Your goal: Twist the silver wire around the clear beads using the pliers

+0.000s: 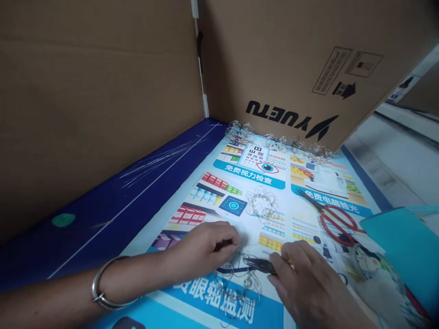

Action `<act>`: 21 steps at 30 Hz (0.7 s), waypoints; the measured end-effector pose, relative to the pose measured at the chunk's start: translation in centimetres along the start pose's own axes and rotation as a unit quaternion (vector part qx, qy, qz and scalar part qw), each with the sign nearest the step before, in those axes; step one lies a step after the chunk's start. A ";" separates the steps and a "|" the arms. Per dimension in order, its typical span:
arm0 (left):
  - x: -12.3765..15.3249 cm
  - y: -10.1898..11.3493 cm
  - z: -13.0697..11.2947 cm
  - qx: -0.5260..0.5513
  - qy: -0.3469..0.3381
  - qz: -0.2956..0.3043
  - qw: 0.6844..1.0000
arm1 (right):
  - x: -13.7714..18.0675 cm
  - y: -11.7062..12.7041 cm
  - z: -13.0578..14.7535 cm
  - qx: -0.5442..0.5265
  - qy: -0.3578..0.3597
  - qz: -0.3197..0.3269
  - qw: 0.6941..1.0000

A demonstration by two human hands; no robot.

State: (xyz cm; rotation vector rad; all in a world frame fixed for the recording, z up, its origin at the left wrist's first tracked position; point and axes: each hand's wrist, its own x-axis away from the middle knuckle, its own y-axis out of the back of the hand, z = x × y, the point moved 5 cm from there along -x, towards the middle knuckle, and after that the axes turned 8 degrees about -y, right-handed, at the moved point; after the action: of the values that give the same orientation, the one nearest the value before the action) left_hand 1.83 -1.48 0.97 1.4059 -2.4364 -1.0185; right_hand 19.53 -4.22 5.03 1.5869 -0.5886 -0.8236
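My left hand is closed, with thumb and forefinger pinched on the upper end of a looped wire piece. Thin silvery loops with small clear beads hang from it over the printed poster. In my right hand is a pair of pliers, its dark jaws pointing left toward the wire near my left fingertips. Whether the jaws touch the wire I cannot tell. Beyond my hands lies another beaded wire ring, flower-like in shape.
Red-handled scissors lie to the right, near a turquoise sheet or packet and a clear plastic bag. Straight wires rest at left. More wire pieces line the foot of upright cardboard.
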 end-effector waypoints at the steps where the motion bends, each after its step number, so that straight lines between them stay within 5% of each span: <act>1: 0.0 0.0 -0.1 -0.002 -0.003 -0.001 1.000 | -0.3 0.0 0.3 0.010 0.007 0.000 1.000; 10: 0.0 -0.2 0.1 0.034 0.027 0.013 0.999 | -1.2 -0.2 1.3 0.078 0.053 -0.084 0.992; 15: -0.1 -0.3 0.1 0.041 0.034 0.018 0.998 | -1.9 0.0 1.9 0.066 0.077 -0.067 0.993; 21: -0.2 -0.1 -0.9 -0.033 -0.035 0.048 0.998 | -1.9 0.4 2.4 0.075 0.083 -0.021 0.994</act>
State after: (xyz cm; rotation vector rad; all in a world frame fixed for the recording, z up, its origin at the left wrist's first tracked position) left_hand 2.45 -1.75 1.59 1.2404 -2.4680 -1.1330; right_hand 16.54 -4.36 5.67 1.7911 -0.5100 -0.6829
